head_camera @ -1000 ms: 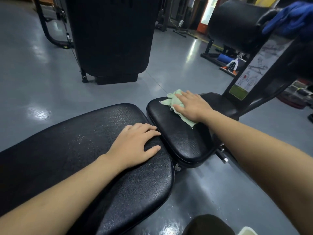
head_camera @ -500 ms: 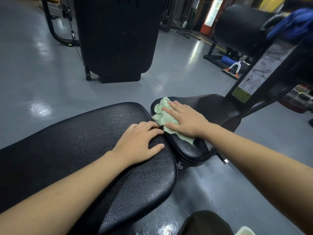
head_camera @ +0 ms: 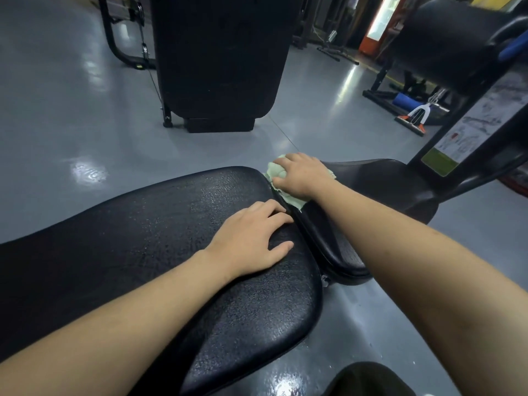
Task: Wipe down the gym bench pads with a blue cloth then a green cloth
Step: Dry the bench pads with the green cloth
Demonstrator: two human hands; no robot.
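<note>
— What's nearest the camera?
— The long black back pad (head_camera: 148, 247), its textured vinyl speckled with moisture. The left hand (head_camera: 251, 238) lies flat on it near its rounded end, fingers spread and gripping nothing.

— And the right hand?
— The right hand (head_camera: 303, 174) presses down on the green cloth (head_camera: 275, 172), fingers curled over it, at the near edge of the seat pad (head_camera: 380, 187), right by the gap between the two pads. The cloth is bunched, partly hidden beneath the palm.

— Where's the blue one?
— A bit of blue cloth (head_camera: 513, 47) shows at the far right edge, by the upper roller pad (head_camera: 437, 38). Beyond, the grey floor (head_camera: 57, 110) and a black machine shroud (head_camera: 220, 52).
</note>
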